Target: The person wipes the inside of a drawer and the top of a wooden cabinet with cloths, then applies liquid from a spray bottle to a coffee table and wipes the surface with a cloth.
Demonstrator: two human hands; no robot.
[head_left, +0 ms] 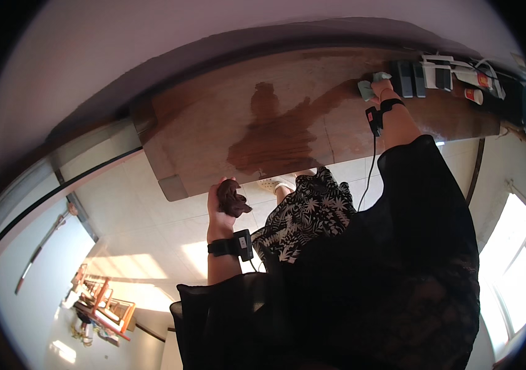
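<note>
Left hand (214,202) clutches a bunched dark-brown cloth (233,198) by the glossy brown wooden table's (189,111) near edge; right hand (383,90) is on a pale-green cloth (365,91) at the tabletop's right part — can't tell if fingers pinch or lie flat. Probably best: even pressure, clear of the dark-grey boxes (404,79) just beside.

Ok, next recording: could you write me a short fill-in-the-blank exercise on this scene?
1. Between the dark cloth and the pale cloth, the left hand holds the ____ one.
2. The right hand is over the table, nearer its ____ end in the picture.
3. The leaf-patterned garment has pale leaves on a ____ background.

Missing words: dark; right; black.
</note>
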